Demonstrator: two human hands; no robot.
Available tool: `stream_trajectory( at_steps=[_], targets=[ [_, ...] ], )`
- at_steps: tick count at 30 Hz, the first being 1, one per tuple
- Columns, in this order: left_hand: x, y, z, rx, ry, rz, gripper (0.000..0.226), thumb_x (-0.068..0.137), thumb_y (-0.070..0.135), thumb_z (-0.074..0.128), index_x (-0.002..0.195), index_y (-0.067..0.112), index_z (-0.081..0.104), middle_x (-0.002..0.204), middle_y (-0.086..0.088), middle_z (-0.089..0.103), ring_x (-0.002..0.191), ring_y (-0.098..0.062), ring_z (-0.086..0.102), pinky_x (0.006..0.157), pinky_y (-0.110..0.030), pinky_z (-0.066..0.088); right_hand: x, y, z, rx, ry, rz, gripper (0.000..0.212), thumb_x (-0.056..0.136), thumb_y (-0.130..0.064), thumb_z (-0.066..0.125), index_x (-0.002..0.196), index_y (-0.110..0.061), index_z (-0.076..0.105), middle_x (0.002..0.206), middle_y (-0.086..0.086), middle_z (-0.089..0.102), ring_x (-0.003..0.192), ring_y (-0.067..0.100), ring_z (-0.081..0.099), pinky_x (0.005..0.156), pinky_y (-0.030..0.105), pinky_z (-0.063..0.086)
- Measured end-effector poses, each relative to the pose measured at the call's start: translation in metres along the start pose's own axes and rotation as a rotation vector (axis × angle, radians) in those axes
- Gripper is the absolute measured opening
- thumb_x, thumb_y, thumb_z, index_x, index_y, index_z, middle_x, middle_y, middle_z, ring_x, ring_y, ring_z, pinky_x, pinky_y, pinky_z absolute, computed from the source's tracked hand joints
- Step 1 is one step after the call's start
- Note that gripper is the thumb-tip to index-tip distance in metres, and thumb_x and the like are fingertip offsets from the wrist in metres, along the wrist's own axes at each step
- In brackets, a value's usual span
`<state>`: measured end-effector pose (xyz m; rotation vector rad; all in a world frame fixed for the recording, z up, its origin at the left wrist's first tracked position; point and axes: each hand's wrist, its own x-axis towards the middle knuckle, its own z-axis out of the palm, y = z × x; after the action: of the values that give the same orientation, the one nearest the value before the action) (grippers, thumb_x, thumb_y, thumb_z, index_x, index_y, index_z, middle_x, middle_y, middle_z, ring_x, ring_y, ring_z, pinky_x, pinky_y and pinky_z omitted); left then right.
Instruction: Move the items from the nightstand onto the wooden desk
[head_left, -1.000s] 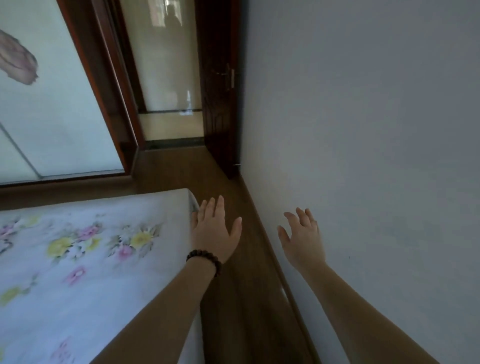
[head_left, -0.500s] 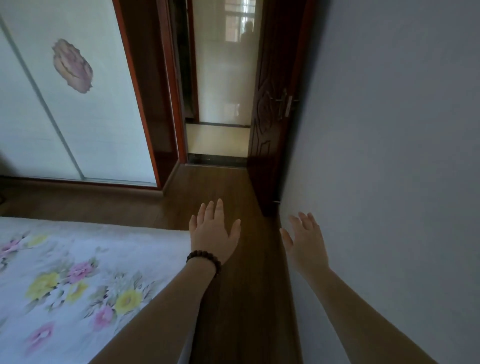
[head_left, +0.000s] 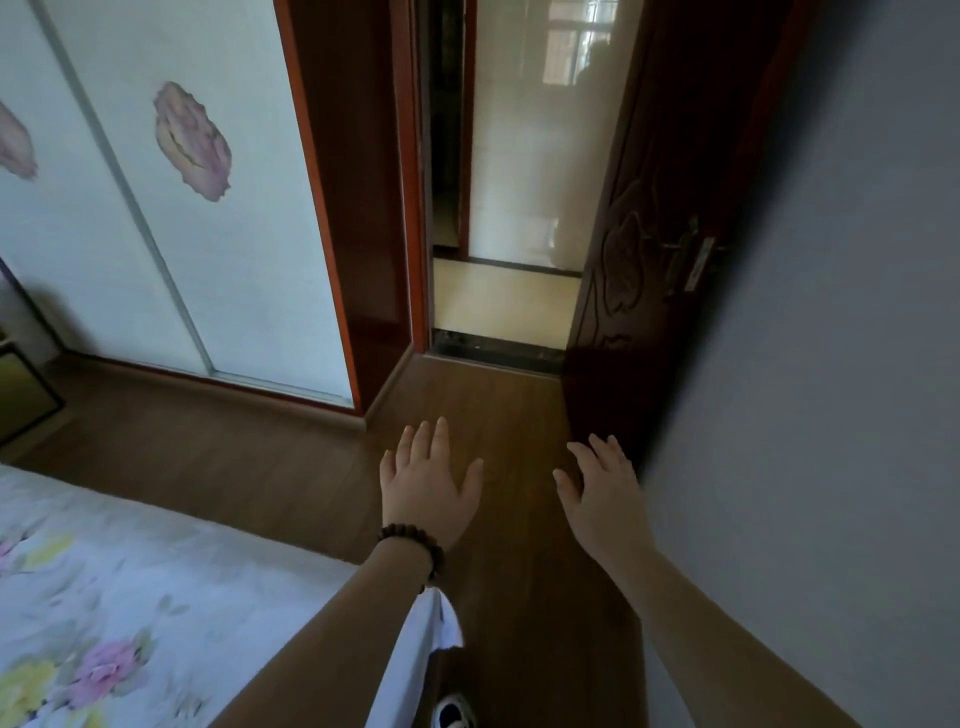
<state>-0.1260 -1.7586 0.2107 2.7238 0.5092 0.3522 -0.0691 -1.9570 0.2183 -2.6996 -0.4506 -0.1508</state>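
My left hand (head_left: 427, 483) is held out flat over the wooden floor, fingers apart, holding nothing; a dark bead bracelet sits on its wrist. My right hand (head_left: 602, 493) is stretched out beside it near the grey wall, also open and empty. No nightstand, desk or items to move show in this view.
A bed with a floral sheet (head_left: 130, 597) fills the lower left. Sliding wardrobe doors (head_left: 171, 208) with flower prints stand ahead on the left. An open doorway (head_left: 514, 291) lies ahead, with a dark wooden door (head_left: 649, 260) swung against the grey wall (head_left: 831, 415). A dark-framed object (head_left: 21, 395) sits at the far left.
The view has swung left and moved forward along the bed toward the doorway. Both hands stay open and empty in the same pose.
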Motion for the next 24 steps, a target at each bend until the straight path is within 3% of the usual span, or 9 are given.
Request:
stream_trajectory(
  at_steps=[8, 14, 20, 24],
  targets=[
    [0.212, -0.061, -0.005, 0.004, 0.051, -0.200, 0.072, 0.090, 0.064, 0.026, 0.149, 0.023, 0.014, 0.157, -0.001, 0.019, 0.145, -0.022, 0.009, 0.115, -0.047, 0.009, 0.233, -0.068, 0.054, -0.026, -0.029, -0.167, 0.049, 0.097, -0.047, 0.034, 0.140, -0.023, 0.039, 0.152, 0.004, 0.032, 0.145, 0.021, 0.014, 0.118, 0.041, 0.018],
    [0.299, -0.094, -0.022, 0.053, 0.092, -0.317, 0.073, 0.090, 0.063, 0.023, 0.150, 0.024, 0.009, 0.158, -0.001, 0.014, 0.145, -0.019, 0.004, 0.117, -0.045, 0.005, 0.345, -0.118, 0.086, 0.020, -0.017, -0.275, 0.050, 0.095, -0.050, 0.035, 0.138, -0.024, 0.041, 0.151, 0.003, 0.034, 0.144, 0.021, 0.017, 0.115, 0.038, 0.017],
    [0.389, -0.169, -0.021, 0.104, 0.243, -0.543, 0.073, 0.089, 0.060, 0.028, 0.150, 0.022, 0.015, 0.157, -0.001, 0.019, 0.145, -0.018, 0.006, 0.117, -0.044, 0.009, 0.480, -0.193, 0.154, 0.081, -0.149, -0.525, 0.050, 0.095, -0.050, 0.033, 0.138, -0.025, 0.041, 0.152, 0.002, 0.032, 0.144, 0.021, 0.017, 0.114, 0.044, 0.027],
    [0.448, -0.215, -0.019, 0.118, 0.339, -0.737, 0.072, 0.089, 0.060, 0.033, 0.148, 0.022, 0.018, 0.156, -0.002, 0.023, 0.144, -0.020, 0.009, 0.117, -0.045, 0.010, 0.563, -0.250, 0.194, 0.112, -0.214, -0.728, 0.045, 0.095, -0.043, 0.044, 0.134, -0.021, 0.047, 0.150, 0.004, 0.037, 0.144, 0.023, 0.019, 0.115, 0.045, 0.022]
  ],
)
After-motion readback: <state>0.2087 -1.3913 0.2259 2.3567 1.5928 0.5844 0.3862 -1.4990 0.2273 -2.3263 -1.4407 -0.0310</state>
